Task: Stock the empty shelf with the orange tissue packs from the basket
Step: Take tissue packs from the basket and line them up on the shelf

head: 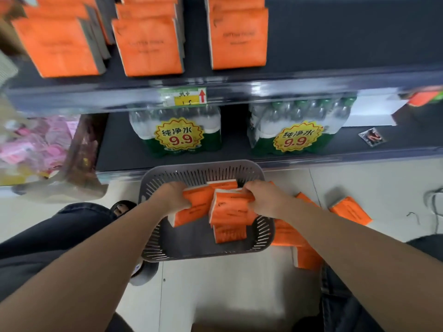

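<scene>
Blurred pink goods (40,142) at left edge, smeared price tag (183,97), illegible print on shelved orange packs (148,44)

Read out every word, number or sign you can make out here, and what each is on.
"纯净水 9.9": yellow sticker on the left water bottle pack.
"纯净水 9.9": yellow sticker on the right water bottle pack.
"纸巾" with a red up arrow: shelf price tag; its price is blurred.
Print on the orange tissue packs: too blurred to read.
</scene>
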`<state>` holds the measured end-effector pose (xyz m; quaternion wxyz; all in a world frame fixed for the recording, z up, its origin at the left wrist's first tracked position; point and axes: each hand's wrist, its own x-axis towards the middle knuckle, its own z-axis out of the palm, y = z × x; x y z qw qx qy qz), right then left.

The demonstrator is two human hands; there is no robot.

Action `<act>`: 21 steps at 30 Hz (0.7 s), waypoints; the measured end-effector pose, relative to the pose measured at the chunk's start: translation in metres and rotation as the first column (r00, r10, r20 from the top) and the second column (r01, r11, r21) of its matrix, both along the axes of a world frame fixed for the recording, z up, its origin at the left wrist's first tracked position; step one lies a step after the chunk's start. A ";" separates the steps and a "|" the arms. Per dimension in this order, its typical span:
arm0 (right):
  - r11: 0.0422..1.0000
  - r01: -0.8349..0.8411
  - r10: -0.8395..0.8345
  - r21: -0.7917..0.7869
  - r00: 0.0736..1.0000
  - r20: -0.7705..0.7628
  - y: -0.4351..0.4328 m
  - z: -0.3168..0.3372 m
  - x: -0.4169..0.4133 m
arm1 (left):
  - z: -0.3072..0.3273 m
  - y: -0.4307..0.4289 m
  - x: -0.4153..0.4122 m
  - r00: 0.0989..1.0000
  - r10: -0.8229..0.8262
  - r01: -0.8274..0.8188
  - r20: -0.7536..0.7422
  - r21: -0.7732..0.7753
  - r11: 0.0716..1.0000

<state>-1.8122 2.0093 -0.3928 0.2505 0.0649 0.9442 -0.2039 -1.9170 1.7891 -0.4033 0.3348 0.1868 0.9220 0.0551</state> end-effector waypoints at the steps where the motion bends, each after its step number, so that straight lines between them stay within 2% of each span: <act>1: 1.000 -0.006 0.005 -0.018 1.000 -0.009 0.001 0.008 0.000 | 0.009 0.003 0.000 1.000 0.002 -0.002 -0.013 0.017 1.000; 5: 0.996 -0.016 0.013 -0.086 0.999 -0.042 0.005 0.038 0.001 | 0.036 0.012 -0.003 0.996 0.089 -0.087 -0.019 0.111 0.990; 10: 0.979 -0.010 -0.012 -0.202 0.994 -0.106 0.012 0.071 0.003 | 0.068 0.027 -0.003 0.974 0.209 -0.227 0.091 0.322 0.919; 15: 0.952 0.029 -0.080 -0.306 0.985 -0.154 0.023 0.097 0.007 | 0.097 0.040 0.006 0.942 0.278 -0.336 0.190 0.498 0.799; 21: 0.902 0.135 -0.245 -0.410 0.942 -0.229 0.039 0.119 0.015 | 0.122 0.052 0.014 0.849 0.363 -0.528 0.383 0.626 0.575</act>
